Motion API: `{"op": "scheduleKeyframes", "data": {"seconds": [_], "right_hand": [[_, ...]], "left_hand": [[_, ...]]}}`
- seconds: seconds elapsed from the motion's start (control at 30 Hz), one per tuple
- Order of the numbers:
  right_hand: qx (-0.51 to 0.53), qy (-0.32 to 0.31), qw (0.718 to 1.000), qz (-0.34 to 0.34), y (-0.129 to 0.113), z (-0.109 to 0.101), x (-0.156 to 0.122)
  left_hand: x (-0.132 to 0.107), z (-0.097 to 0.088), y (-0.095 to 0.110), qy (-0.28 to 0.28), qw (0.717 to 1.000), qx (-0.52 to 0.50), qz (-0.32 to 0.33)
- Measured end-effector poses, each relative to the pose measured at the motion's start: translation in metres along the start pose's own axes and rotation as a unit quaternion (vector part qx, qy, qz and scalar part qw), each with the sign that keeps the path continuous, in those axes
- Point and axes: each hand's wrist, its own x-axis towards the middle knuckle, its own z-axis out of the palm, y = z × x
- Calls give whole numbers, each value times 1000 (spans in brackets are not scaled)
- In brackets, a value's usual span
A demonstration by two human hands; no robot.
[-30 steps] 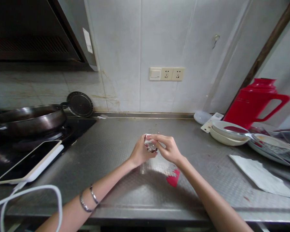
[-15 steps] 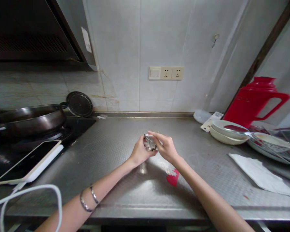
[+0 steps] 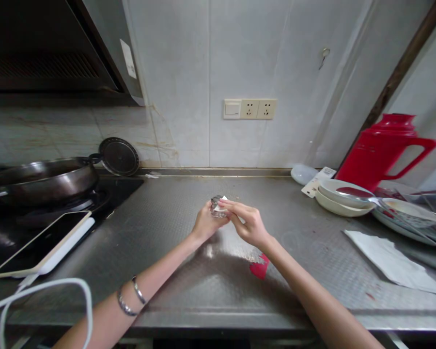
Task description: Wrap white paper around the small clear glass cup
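Observation:
My left hand (image 3: 207,224) is wrapped round a small clear glass (image 3: 216,214) above the middle of the metal counter. Dark, shiny patches show near its rim; the rest is hidden by fingers. My right hand (image 3: 249,224) has its fingers pressed together over the glass from the right, on a small white piece of tissue (image 3: 222,204) at the opening. Below the right wrist lies a torn red scrap (image 3: 258,269) with a ragged pale edge, touched by neither hand.
On the left are a pan (image 3: 47,182) on the stove and a phone (image 3: 43,245) with a white cable. A folded napkin (image 3: 392,261), stacked bowls (image 3: 343,203) and a red thermos jug (image 3: 381,152) stand or lie to the right. Wall sockets (image 3: 250,109) are behind.
Both hands have shifted slightly left with the glass, which is turned differently. My right fingers now reach further over its opening, and the white tissue shows there. The red scrap has stayed put.

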Motion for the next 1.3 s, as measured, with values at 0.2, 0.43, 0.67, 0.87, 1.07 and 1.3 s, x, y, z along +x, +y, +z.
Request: {"op": "scheduleKeyframes", "data": {"seconds": [0.2, 0.43, 0.67, 0.87, 1.07, 1.3], "right_hand": [[11, 175, 971, 161, 11, -3, 5], [-1, 89, 992, 85, 11, 6, -2], [-22, 64, 998, 2, 1, 5, -2], [-24, 145, 989, 5, -4, -1, 2], [-91, 67, 991, -77, 8, -3, 2], [-111, -9, 984, -141, 8, 1, -2]], "left_hand": [[-7, 4, 14, -10, 997, -50, -55], [-11, 5, 18, -41, 994, -79, -57], [-2, -2, 18, -50, 994, -78, -48], [-2, -1, 9, 2, 997, 55, 51], [-11, 7, 2, 14, 971, 231, 63], [-6, 0, 5, 26, 976, 207, 63]]}}
